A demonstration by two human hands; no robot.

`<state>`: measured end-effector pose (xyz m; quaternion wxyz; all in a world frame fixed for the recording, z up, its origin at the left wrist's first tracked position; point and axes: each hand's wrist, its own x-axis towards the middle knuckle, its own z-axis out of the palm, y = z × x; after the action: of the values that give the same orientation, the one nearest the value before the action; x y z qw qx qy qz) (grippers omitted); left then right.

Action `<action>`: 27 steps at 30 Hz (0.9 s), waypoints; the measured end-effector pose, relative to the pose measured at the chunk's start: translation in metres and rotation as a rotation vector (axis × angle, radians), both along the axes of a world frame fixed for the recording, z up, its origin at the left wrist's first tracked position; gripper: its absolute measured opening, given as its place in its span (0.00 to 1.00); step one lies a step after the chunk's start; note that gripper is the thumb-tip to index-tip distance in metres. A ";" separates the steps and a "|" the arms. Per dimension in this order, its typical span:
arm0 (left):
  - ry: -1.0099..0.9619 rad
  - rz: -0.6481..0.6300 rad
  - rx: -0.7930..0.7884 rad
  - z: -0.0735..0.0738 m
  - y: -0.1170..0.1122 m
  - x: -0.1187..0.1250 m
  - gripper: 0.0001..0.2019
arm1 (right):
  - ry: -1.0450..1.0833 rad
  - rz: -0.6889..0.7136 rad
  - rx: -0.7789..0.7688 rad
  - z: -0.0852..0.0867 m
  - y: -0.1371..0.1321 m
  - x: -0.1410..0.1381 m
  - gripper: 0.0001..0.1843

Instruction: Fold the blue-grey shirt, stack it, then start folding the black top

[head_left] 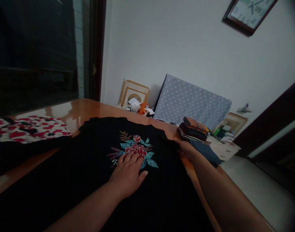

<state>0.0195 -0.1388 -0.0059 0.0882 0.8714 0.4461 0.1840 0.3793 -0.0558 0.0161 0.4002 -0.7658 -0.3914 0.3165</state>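
A black shirt (162, 190) with a red and blue flower print lies spread out in front of me. My left hand (128, 172) rests flat on the lower part of the flower print, fingers stretched out and thumb apart. At the shirt's right shoulder, my right hand (185, 149) has its fingers closed around the black cloth. Those fingertips are partly hidden by the fabric. A long black sleeve (28, 146) stretches off to the left.
On the left of the wooden table (89, 106) lies a heart-patterned cloth (43, 127). Folded clothes (194, 129) are stacked at the right edge, beside a dark blue folded garment (204, 151). Behind stand a dotted grey cover (188, 100) and a drawer cabinet (222, 150).
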 end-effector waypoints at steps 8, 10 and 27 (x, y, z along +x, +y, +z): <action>-0.005 -0.002 0.001 0.001 -0.001 0.000 0.29 | 0.034 -0.022 -0.081 -0.001 -0.007 -0.002 0.15; -0.007 -0.004 -0.005 0.002 -0.001 -0.001 0.29 | 0.002 -0.016 -0.078 -0.005 -0.006 -0.001 0.15; -0.017 -0.006 -0.001 0.001 -0.001 0.000 0.29 | -1.015 0.377 0.230 -0.027 -0.039 -0.013 0.45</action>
<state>0.0191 -0.1396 -0.0053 0.0929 0.8710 0.4430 0.1912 0.3666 -0.0948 -0.0111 0.1788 -0.6902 -0.6976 -0.0707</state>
